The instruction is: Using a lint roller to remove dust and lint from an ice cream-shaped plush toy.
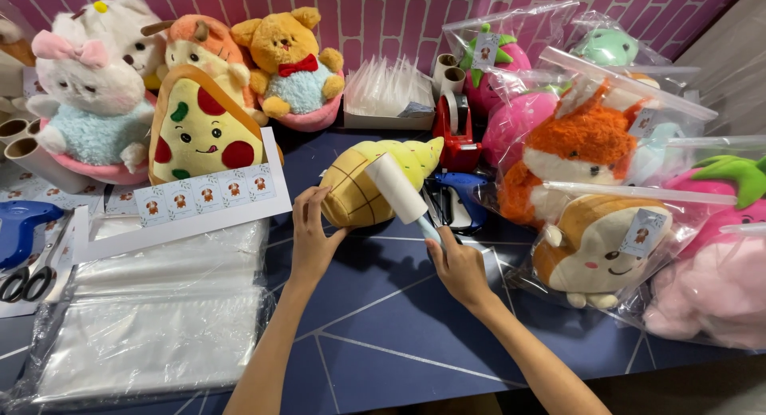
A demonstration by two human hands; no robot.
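Two hands work near the middle of the dark blue counter (399,335). Your right hand (456,265) is clenched around the pale blue handle of a lint roller (399,188). Its long axis runs diagonally, and the white roll end points up and toward the far left, lying against the yellow ice-cream-cone plush (373,183). Your left hand (309,233) has the fingers open and touches the waffle end of this plush, which lies on its side with the swirled tip pointing to the right.

Toward the left edge, a long white strip of square labels (206,195) leans at the pizza-slice plush (198,136). In front of it lies a stack of clear plastic bags (152,319). Along the right edge, plush toys sit in clear zip bags with small tags, among them an orange fox plush (570,156) and a toast plush (594,247).
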